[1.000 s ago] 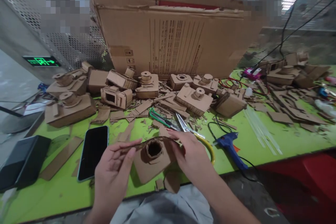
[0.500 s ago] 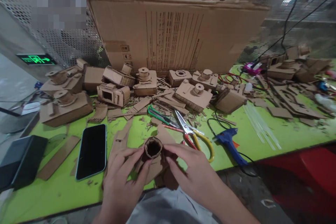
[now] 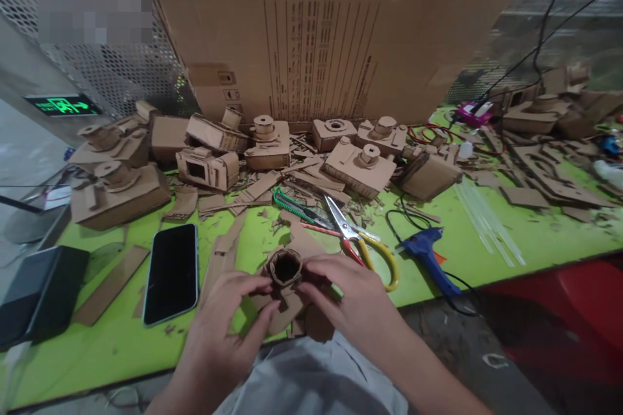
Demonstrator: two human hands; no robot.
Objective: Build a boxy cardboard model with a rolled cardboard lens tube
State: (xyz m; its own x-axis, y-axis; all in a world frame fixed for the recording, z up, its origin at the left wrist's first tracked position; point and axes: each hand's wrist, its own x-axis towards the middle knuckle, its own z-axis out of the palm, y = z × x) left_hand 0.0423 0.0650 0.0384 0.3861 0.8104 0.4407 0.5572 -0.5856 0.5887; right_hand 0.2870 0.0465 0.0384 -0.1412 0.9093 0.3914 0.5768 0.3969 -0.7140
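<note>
A short cardboard tube with a dark hollow centre faces up just above the table's front edge. My right hand pinches it from the right, thumb low and fingers along its side. On the left, my left hand has its thumb and index finger spread apart, the index tip beside or lightly touching the tube. Under and around the tube lie flat cardboard pieces, partly covered by the hands. Scissors with red and yellow handles lie beyond my right hand, close to a green utility knife.
A blue glue gun and clear glue sticks lie to the right. A phone and a black box are at left. Several cardboard camera models and scraps line the back, before a large carton.
My left thumb and index finger have parted from their grip on the tube. My right hand has shifted closer around its right side. The view has tilted slightly downward.
</note>
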